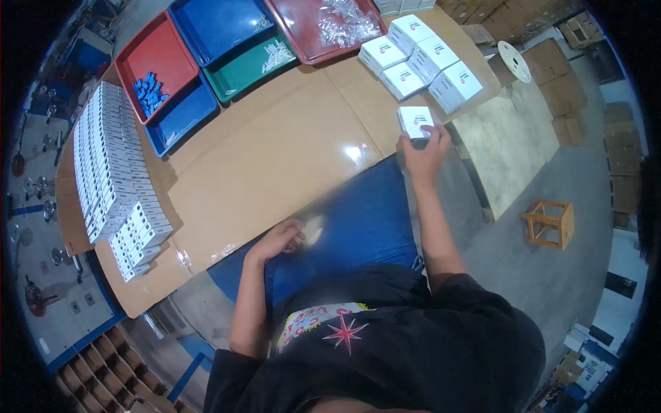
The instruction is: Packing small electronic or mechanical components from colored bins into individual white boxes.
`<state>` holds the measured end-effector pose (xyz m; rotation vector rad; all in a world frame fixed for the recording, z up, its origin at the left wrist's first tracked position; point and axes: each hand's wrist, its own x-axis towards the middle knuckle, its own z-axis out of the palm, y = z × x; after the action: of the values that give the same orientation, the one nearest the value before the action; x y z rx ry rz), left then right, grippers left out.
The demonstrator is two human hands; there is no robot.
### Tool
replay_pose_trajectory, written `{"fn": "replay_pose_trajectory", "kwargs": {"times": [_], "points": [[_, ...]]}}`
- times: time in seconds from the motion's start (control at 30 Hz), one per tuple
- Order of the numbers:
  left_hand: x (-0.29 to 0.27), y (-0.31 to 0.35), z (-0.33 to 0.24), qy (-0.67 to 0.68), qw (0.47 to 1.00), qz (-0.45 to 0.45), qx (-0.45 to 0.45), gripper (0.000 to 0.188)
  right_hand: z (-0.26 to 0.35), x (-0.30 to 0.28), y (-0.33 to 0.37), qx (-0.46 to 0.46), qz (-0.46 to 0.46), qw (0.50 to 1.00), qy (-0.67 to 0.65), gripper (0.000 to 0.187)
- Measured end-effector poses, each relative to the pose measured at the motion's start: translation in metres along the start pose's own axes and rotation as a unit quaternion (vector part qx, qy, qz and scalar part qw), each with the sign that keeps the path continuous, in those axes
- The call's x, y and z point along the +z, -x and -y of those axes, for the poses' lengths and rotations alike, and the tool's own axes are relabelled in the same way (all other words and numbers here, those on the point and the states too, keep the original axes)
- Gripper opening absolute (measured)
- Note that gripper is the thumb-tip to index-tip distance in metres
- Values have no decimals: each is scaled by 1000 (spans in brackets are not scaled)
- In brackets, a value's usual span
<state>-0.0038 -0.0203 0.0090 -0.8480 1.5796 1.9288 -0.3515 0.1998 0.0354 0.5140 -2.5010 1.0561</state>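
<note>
My right hand (pixel 425 153) grips a small white box (pixel 416 122) with a printed lid by its near edge, thumb on one side and fingers on the other. The box is at the front edge of the cardboard-covered table (pixel 255 165), just short of a group of similar white boxes (pixel 435 54). Beside the near table edge, over the blue cloth on my lap (pixel 351 224), hangs my left hand (pixel 279 239). Its fingers are loosely bent and a little apart, and nothing shows in them.
Long rows of white boxes (pixel 110 158) stand at the left. Along the back are a red tray (pixel 157 51) with blue parts, blue trays (pixel 213 27), a green tray (pixel 237 77) with white pieces and a red tray (pixel 303 34) with clear bags. A wooden stool (pixel 549 224) stands right.
</note>
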Motion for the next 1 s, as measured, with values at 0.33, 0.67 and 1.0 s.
{"fn": "replay_pose_trajectory", "kwargs": {"times": [0.33, 0.67, 1.0], "points": [[11, 29, -40, 4, 979, 45, 199, 46, 80, 8, 25, -58, 140, 966, -208, 41], [15, 8, -78, 383, 834, -182, 353, 72, 195, 34, 98, -113, 387, 841, -360, 40], [11, 19, -60, 425, 811, -208, 343, 60, 204, 28, 106, -276, 416, 811, -306, 48]]}}
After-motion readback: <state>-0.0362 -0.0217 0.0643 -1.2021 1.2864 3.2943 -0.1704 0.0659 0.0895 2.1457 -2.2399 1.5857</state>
